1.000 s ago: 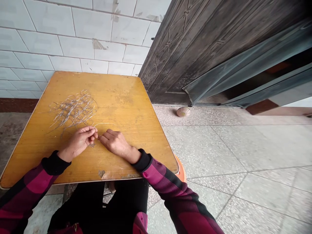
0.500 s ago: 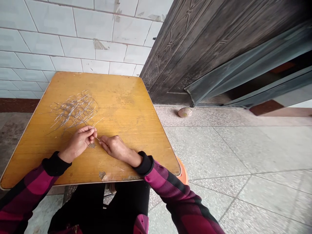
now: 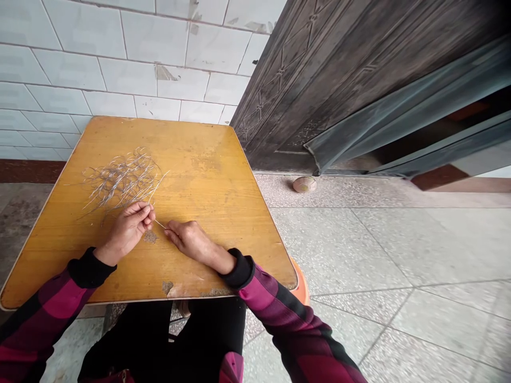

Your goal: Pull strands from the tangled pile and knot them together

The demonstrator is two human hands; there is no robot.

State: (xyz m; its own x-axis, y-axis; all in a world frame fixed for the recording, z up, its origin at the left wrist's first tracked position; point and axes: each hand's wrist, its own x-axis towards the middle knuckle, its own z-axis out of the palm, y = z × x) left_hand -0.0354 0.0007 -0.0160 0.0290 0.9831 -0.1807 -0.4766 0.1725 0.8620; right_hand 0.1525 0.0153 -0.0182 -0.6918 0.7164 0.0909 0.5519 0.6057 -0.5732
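Observation:
A thin silver wire (image 3: 158,182) runs between my two hands on the worn yellow table (image 3: 207,175). My left hand (image 3: 128,230) pinches it near the middle, and its free end points up and away toward the far side. My right hand (image 3: 187,238) rests on the tabletop with fingers closed, pinching the wire's near end. Just beyond my left hand lies a loose tangle of several similar wire pieces (image 3: 120,181).
A white tiled wall (image 3: 120,58) stands behind the table. A dark metal door (image 3: 359,80) is at the right, with a small round ball (image 3: 304,184) on the tiled floor at its foot. An orange stool edge (image 3: 300,287) shows under the table's near right corner.
The wire's free end has swung from lying rightward over my right hand to pointing up and away. My left hand has shifted slightly left, so a short stretch of wire shows between the hands.

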